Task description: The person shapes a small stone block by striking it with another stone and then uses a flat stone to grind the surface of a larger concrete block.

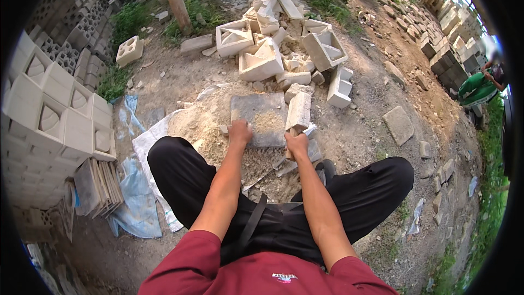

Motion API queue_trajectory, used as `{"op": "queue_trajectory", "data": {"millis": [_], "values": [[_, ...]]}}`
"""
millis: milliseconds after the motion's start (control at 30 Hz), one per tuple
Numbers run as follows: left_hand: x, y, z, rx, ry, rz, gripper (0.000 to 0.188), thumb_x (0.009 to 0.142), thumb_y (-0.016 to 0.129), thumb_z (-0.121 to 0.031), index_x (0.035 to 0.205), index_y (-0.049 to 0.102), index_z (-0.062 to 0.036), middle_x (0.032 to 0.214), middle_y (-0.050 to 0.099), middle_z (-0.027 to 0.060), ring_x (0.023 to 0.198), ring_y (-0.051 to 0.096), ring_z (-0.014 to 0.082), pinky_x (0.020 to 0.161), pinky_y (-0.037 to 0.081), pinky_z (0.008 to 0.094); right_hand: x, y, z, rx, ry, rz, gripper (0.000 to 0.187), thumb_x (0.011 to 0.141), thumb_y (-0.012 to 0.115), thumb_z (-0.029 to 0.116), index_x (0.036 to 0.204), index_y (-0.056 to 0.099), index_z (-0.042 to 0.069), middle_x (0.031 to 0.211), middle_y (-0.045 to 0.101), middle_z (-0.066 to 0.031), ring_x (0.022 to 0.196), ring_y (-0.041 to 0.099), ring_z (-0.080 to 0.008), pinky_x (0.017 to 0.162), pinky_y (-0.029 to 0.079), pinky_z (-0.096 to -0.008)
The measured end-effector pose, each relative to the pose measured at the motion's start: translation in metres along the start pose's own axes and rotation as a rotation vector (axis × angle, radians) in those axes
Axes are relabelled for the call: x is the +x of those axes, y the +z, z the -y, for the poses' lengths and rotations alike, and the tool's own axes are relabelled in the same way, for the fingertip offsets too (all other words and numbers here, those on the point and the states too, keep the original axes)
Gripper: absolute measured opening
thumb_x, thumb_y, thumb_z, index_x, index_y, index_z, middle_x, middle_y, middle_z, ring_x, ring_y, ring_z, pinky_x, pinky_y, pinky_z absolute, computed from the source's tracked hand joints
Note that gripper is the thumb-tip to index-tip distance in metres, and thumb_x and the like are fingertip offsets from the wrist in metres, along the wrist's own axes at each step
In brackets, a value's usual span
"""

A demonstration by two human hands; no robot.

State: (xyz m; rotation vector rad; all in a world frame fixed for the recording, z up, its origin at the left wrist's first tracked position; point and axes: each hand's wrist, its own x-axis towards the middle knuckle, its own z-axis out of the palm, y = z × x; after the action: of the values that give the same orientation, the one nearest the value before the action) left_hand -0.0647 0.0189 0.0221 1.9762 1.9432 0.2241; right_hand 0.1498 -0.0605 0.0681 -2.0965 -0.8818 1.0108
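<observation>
Off-white dust is coating the block-like head of one mallet (298, 112), which is lying along the right edge of the slab and is overlapping it in this view. Its long axis is running near to far, the head pointing away from the person and leaning slightly right, while the short wooden handle is coming back toward the near side. One right hand (297, 146) is gripping that handle, fingers wrapped round it, with a stub showing below the fist. One left hand (240, 132) is resting over the near left part of the single grey slab (258, 104), its fingers curled; one small pale chunk (224, 130) is showing beside them, though I cannot tell whether it is being held.

One patch of tan powder (268, 122) is covering part of the slab, and one sandy mound (199, 127) is spreading to its left. Beyond, one heap of broken pieces (267, 19) is rising, with four hollow blocks (261, 61) standing out clearly at its near side. One block with four holes (130, 51) is sitting farther left, near one wooden post (176, 1). Far right, one person (495, 71) is standing beside one green bag (476, 88).
</observation>
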Motion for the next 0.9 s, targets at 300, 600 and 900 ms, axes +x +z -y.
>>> {"op": "queue_trajectory", "data": {"millis": [300, 600, 900], "values": [[0.004, 0.014, -0.05, -0.21, 0.16, 0.004, 0.033, 0.077, 0.068, -0.027, 0.104, 0.064, -0.0092, 0.108, 0.063, 0.0127, 0.109, 0.055, 0.0328, 0.09, 0.043, 0.0497, 0.022, 0.0, -0.037, -0.15, -0.036, 0.046, 0.057, 0.067, 0.07, 0.042, 0.083, 0.065, -0.013, 0.087, 0.065, -0.0322, 0.092, 0.065, -0.0422, 0.081, 0.051, -0.045], [0.003, 0.015, -0.005, -0.343, -0.142, -0.086, 0.037, 0.077, 0.059, -0.016, 0.113, 0.062, -0.0069, 0.111, 0.061, 0.0191, 0.107, 0.056, 0.0378, 0.09, 0.047, 0.0428, -0.035, 0.024, 0.056, 0.037, -0.397, 0.031, 0.049, 0.072, 0.068, 0.03, 0.102, 0.058, -0.006, 0.089, 0.067, -0.0265, 0.088, 0.065, -0.0421, 0.077, 0.052, -0.0448], [-0.004, -0.029, 0.001, -0.266, -0.331, -0.062, 0.043, 0.078, 0.06, -0.018, 0.119, 0.058, -0.0073, 0.124, 0.054, 0.0141, 0.12, 0.049, 0.0315, 0.098, 0.039, 0.0492, -0.012, 0.027, 0.039, -0.446, -0.172, 0.297, 0.054, 0.071, 0.067, 0.033, 0.106, 0.062, -0.008, 0.103, 0.064, -0.0288, 0.101, 0.062, -0.0414, 0.087, 0.05, -0.0446]]}}
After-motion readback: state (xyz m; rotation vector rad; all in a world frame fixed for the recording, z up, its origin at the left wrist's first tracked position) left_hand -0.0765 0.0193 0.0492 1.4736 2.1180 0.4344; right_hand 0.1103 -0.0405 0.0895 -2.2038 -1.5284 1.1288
